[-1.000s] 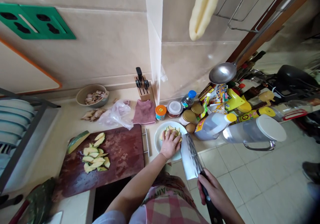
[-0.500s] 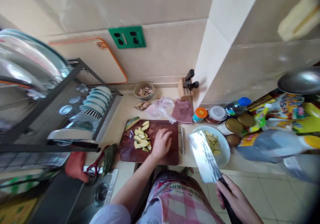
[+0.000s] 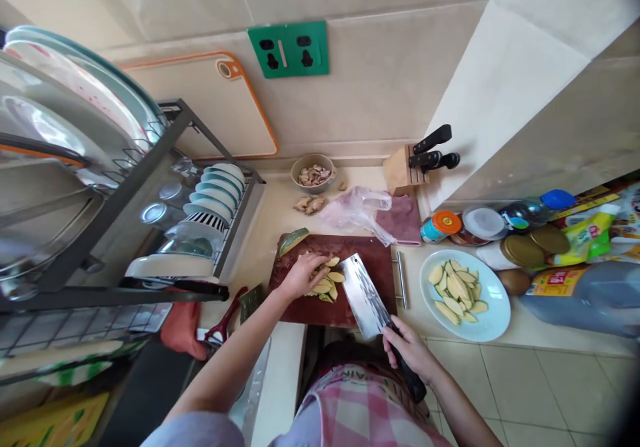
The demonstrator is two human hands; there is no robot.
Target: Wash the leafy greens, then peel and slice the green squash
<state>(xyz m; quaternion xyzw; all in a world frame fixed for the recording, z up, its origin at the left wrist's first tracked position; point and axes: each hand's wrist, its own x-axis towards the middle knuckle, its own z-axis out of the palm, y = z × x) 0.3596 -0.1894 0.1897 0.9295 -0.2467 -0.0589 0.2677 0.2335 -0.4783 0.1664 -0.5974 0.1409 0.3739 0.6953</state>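
Observation:
My right hand [image 3: 407, 350] is wrapped round the black handle of a cleaver [image 3: 364, 297], whose blade lies flat over the right part of the red-brown cutting board [image 3: 376, 254]. Fingers spread, my left hand [image 3: 305, 276] is at the left side of the pale green-edged vegetable slices [image 3: 329, 286] on the board, covering some of them. An uncut vegetable piece [image 3: 293, 240] rests at the board's upper left corner. More slices [image 3: 459, 290] lie on the white plate [image 3: 431, 260] to the right.
Behind the board are a bowl [image 3: 313, 172], ginger [image 3: 310, 204], a plastic bag [image 3: 356, 210] and a knife block [image 3: 400, 170]. A dish rack [image 3: 200, 114] stands at left; jars [image 3: 485, 224] and a large bottle [image 3: 583, 294] line the right.
My left hand has moved left across the board to the slices. The cleaver has moved left from over the plate to over the board. The view has shifted.

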